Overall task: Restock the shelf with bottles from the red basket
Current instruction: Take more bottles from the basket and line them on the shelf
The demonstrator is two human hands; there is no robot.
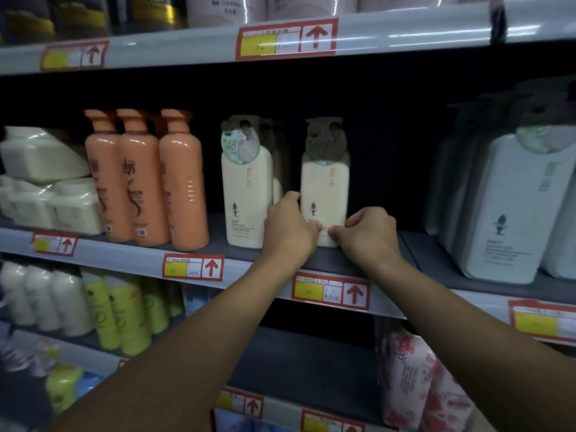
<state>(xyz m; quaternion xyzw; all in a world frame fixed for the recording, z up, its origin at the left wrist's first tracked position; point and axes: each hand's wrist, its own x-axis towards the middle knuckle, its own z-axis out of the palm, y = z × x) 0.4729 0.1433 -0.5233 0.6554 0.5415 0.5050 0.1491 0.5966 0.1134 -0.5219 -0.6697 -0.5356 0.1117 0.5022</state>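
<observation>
The left hand [288, 227] and the right hand [367, 233] are both curled round the base of one cream bottle [324, 194], thumbs pinched at its lower front; it is held upright on the middle shelf [311, 260], near the front edge; one grey-white bottle [511, 210] is seen at the right front, with more behind it, uncounted; three orange pump bottles [180, 185] are lined up at the left; a second cream bottle [246, 194] is stood just beside the left hand, with others dimly seen behind.
</observation>
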